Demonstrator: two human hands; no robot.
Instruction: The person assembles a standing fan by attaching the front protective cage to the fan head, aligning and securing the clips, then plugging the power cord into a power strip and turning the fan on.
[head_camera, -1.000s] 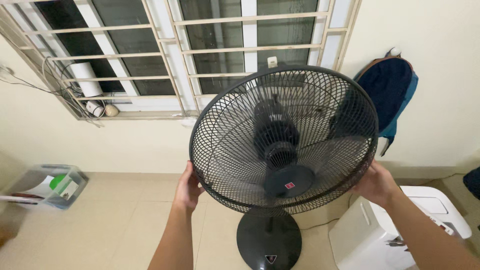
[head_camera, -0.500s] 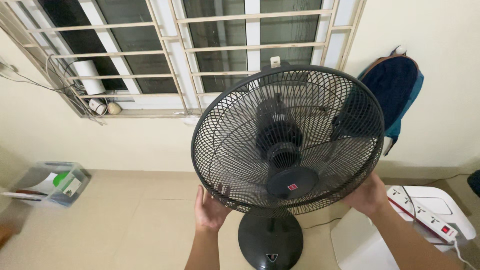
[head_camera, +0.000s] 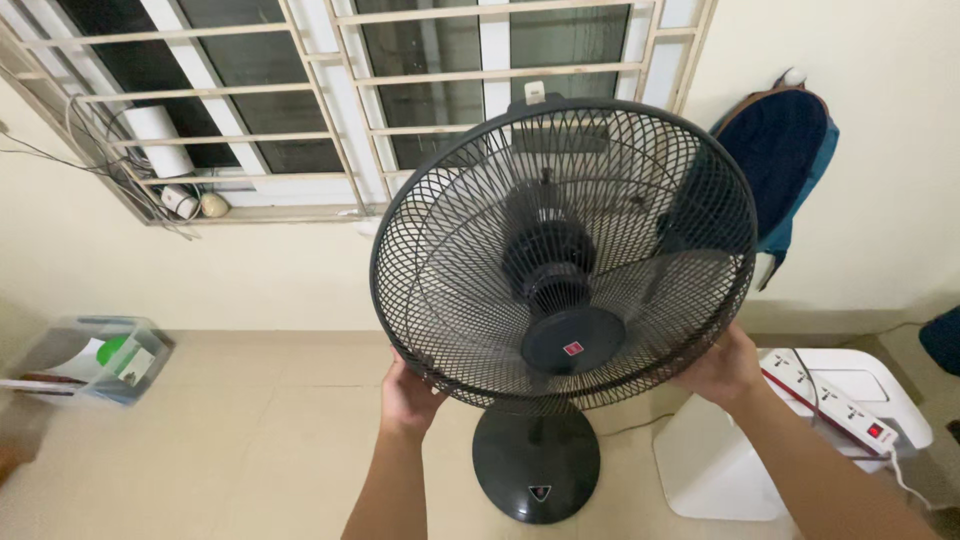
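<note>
Fingers of my left hand (head_camera: 408, 395) and right hand (head_camera: 722, 370), now lower than a second ago, clasp the bottom rim of the black fan guard (head_camera: 470, 300) above its round base (head_camera: 537, 464).

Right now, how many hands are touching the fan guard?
2. The left hand grips the lower-left rim of the black fan guard; the right hand holds the lower-right rim. No other hands are visible, though the guard's back is partly hidden.
</note>
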